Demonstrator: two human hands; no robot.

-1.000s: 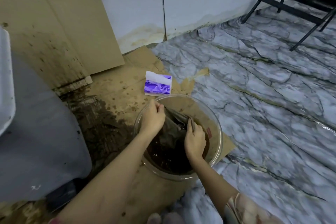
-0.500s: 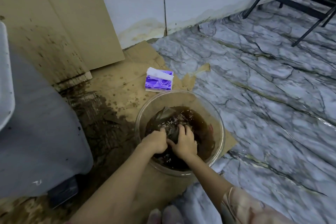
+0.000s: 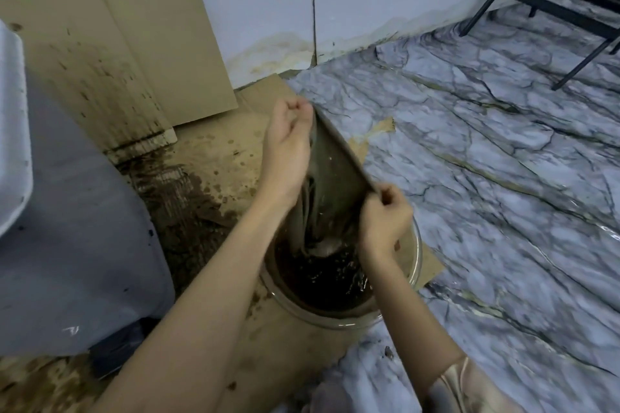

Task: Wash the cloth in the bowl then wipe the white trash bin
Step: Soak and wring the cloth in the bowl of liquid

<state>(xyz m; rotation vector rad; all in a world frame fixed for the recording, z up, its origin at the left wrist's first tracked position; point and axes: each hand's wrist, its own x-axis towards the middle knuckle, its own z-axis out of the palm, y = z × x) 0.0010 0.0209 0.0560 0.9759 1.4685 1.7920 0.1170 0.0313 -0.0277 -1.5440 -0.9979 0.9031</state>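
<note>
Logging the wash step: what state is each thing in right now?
cloth: wet, lifted and stretched, lower end in the bowl
bowl: upright, holds dark brown water
left hand: pinches the cloth's top corner
right hand: pinches its other corner
cardboard: wet, stained

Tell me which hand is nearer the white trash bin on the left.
Left. The left hand pinches the cloth at its upper corner, on the side toward the white trash bin. The right hand grips the opposite corner over the bowl, farther away.
</note>
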